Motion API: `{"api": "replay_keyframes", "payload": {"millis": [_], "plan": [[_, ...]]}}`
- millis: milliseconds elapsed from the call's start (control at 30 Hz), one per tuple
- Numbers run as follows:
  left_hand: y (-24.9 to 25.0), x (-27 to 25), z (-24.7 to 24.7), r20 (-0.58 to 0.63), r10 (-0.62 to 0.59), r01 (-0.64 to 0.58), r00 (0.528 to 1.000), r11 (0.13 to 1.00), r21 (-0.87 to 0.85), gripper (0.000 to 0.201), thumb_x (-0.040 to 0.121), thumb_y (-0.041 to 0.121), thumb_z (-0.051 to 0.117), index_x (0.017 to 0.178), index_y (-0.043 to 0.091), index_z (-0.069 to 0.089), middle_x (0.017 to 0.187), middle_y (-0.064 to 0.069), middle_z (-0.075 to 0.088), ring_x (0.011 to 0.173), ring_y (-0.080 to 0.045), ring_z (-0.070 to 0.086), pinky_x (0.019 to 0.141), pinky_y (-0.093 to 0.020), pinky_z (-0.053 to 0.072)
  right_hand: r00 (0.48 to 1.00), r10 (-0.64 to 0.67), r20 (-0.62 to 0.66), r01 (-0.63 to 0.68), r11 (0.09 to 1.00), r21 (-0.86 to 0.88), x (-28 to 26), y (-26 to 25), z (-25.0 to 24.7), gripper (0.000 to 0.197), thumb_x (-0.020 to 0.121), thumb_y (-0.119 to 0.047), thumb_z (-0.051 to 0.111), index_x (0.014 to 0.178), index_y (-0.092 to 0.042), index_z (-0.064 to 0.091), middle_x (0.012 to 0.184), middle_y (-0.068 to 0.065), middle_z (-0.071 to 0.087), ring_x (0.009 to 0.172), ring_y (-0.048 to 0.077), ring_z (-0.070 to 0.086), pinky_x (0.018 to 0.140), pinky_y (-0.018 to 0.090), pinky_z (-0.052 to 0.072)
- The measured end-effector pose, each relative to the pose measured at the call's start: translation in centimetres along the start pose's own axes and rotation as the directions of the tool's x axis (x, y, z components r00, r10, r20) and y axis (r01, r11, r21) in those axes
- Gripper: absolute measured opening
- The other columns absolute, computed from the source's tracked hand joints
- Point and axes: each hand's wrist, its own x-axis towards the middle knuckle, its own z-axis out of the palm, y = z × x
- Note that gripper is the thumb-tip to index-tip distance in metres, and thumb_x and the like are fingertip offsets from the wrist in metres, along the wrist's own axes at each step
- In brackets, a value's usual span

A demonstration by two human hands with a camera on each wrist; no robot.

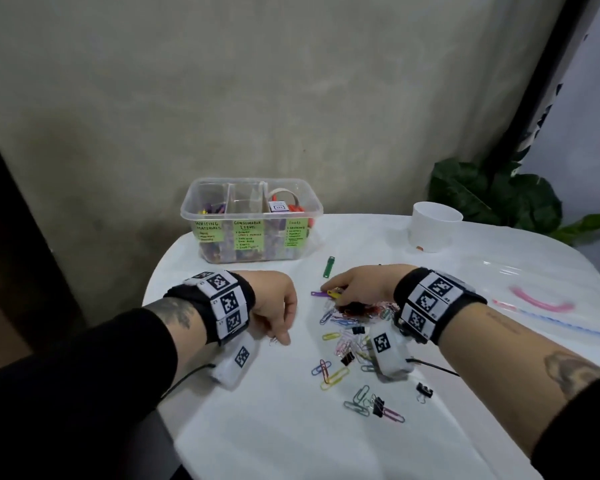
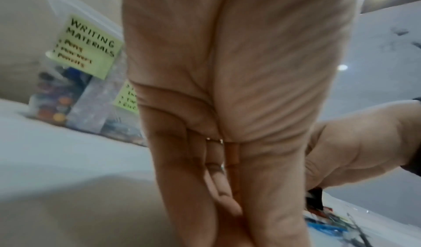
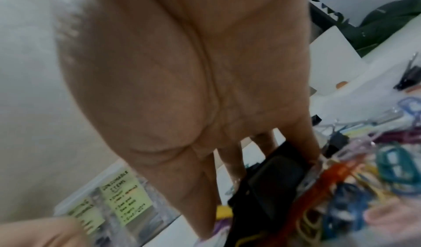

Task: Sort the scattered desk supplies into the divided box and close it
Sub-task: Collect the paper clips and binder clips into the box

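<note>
Clear plastic, the divided box (image 1: 252, 220) stands open at the far edge of the table (image 1: 274, 427), its three labelled compartments already holding supplies: coloured pens on the writing-materials side, something orange and a roll on the tools side. By my judgement the task is past its middle but not near done: a scatter of coloured paper clips (image 1: 340, 344) and several black binder clips (image 1: 424, 389) lies on the white cloth, with a green strip (image 1: 329, 266) nearer the box, and no lid I can identify is on it. The right hand (image 1: 357, 285) reaches palm-down over the far part of the pile, fingers curled onto a dark clip there, apparently gathering it. The left hand (image 1: 274, 306) rests beside the pile, fingers bent down to the cloth; whether its grip holds anything I cannot tell.
</note>
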Motion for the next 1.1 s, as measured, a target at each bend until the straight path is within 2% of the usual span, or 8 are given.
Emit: {"api": "replay_keyframes", "payload": {"millis": [200, 367, 533, 633, 733, 833, 967, 1100], "plan": [[3.7, 1.0, 1.9, -0.118, 0.065, -0.084, 0.991, 0.982, -0.168, 0.026, 0.070, 0.024, 0.088, 0.086, 0.009, 0.074, 0.069, -0.001, 0.073, 0.051, -0.005, 0.061, 0.064, -0.020, 0.053, 0.990, -0.127, 0.063, 0.094, 0.921, 0.377, -2.6, 2.2, 0.2, 0.036, 0.094, -0.006, 0.056, 0.118, -0.026, 0.072, 0.128, -0.002, 0.067, 0.110, 0.014, 0.059, 0.101, 0.034, 0.046], [5.4, 0.5, 1.6, -0.282, 0.006, -0.052, 0.959, 0.986, -0.157, 0.049, 0.068, 0.022, 0.089, 0.105, 0.015, 0.058, 0.080, -0.001, 0.070, 0.062, -0.013, 0.069, 0.050, -0.021, 0.050, 0.978, 0.114, -0.176, -0.035, 0.917, 0.398, -4.3, 5.6, -0.7, 0.029, 0.089, -0.009, 0.063, 0.114, -0.023, 0.068, 0.113, 0.005, 0.068, 0.094, 0.018, 0.062, 0.078, 0.035, 0.058], [6.2, -0.9, 1.2, 0.029, -0.148, 0.150, 0.989, 0.940, -0.306, 0.075, 0.063, 0.016, 0.092, 0.126, 0.002, 0.054, 0.095, -0.019, 0.075, 0.073, -0.026, 0.072, 0.076, -0.037, 0.060, 0.978, 0.198, 0.069, -0.204, 0.816, 0.541, -5.5, 6.0, 1.3, 0.050, 0.077, 0.006, 0.074, 0.122, -0.008, 0.055, 0.090, 0.014, 0.071, 0.079, 0.028, 0.067, 0.072, 0.043, 0.061], [7.1, -0.7, 2.3, 0.108, -0.072, 0.114, 0.992, 0.883, -0.455, 0.063, 0.068, 0.009, 0.089, 0.119, 0.002, 0.053, 0.085, -0.022, 0.074, 0.069, -0.026, 0.072, 0.066, -0.033, 0.060, 0.980, 0.171, 0.102, -0.197, 0.758, 0.622, -5.2, 4.4, 2.9, 0.065, 0.070, 0.013, 0.078, 0.125, -0.009, 0.051, 0.099, 0.023, 0.072, 0.073, 0.033, 0.067, 0.066, 0.040, 0.060], [7.8, 0.1, 3.2, 0.089, -0.036, 0.080, 0.995, 0.825, -0.560, 0.043, 0.076, 0.000, 0.080, 0.106, 0.011, 0.052, 0.072, -0.015, 0.073, 0.065, -0.023, 0.070, 0.067, -0.031, 0.059, 0.986, 0.166, 0.036, -0.147, 0.733, 0.664, -4.4, 3.1, 4.0, 0.057, 0.071, 0.018, 0.072, 0.119, -0.006, 0.055, 0.101, 0.027, 0.069, 0.074, 0.036, 0.068, 0.076, 0.044, 0.059], [7.8, 0.4, 3.3, 0.066, -0.017, 0.057, 0.998, 0.736, -0.674, 0.041, 0.084, -0.005, 0.071, 0.118, 0.009, 0.053, 0.071, -0.014, 0.073, 0.065, -0.022, 0.072, 0.067, -0.031, 0.058, 0.985, 0.166, -0.038, -0.082, 0.661, 0.746, -4.2, 2.6, 4.2, 0.048, 0.074, 0.022, 0.065, 0.113, -0.005, 0.057, 0.103, 0.031, 0.067, 0.086, 0.044, 0.069, 0.085, 0.053, 0.057], [7.2, 0.0, 3.3, 0.002, -0.005, 0.004, 1.000, 0.543, -0.840, 0.022, 0.091, -0.005, 0.061, 0.112, 0.002, 0.058, 0.077, -0.020, 0.068, 0.057, -0.023, 0.067, 0.050, -0.028, 0.057, 0.978, 0.152, -0.146, 0.030, 0.585, 0.810, -3.9, 2.2, 4.4, 0.047, 0.072, 0.021, 0.059, 0.110, -0.006, 0.065, 0.093, 0.027, 0.066, 0.071, 0.037, 0.063, 0.066, 0.042, 0.055], [6.7, -0.4, 2.8, -0.142, -0.050, -0.091, 0.989, 0.548, -0.831, 0.008, 0.095, 0.007, 0.060, 0.094, 0.000, 0.063, 0.076, -0.019, 0.065, 0.055, -0.019, 0.059, 0.047, -0.026, 0.056, 0.952, 0.157, -0.263, 0.153, 0.500, 0.853, -3.7, 0.4, 4.7, 0.041, 0.074, 0.021, 0.053, 0.108, 0.000, 0.065, 0.084, 0.025, 0.063, 0.059, 0.029, 0.056, 0.053, 0.034, 0.047]]}}
